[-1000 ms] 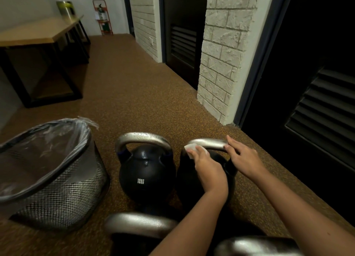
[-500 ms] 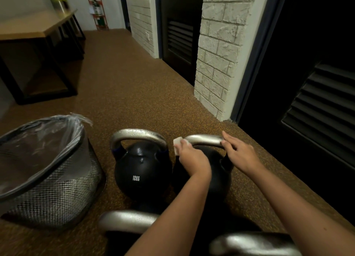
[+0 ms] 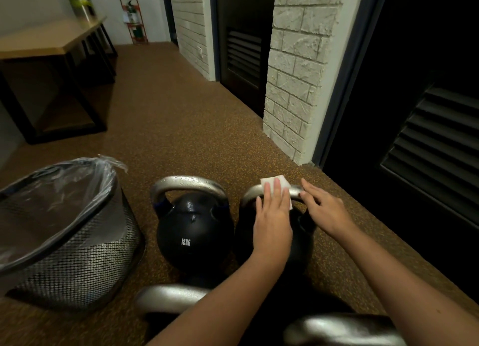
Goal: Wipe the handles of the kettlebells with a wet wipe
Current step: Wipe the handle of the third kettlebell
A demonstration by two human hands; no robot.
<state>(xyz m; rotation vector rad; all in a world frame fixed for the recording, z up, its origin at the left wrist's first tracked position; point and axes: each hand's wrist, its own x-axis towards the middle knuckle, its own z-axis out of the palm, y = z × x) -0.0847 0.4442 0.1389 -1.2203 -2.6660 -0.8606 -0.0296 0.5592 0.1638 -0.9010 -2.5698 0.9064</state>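
Left hand pressing wet wipe, kettlebell handle

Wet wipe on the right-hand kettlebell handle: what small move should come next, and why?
Probably slide the left hand, whose flat fingers press the wet wipe on the handle's top, leftward down the bare curved corner. The right hand rests on the handle's right end, steadying it, and the wipe covers only the middle stretch.
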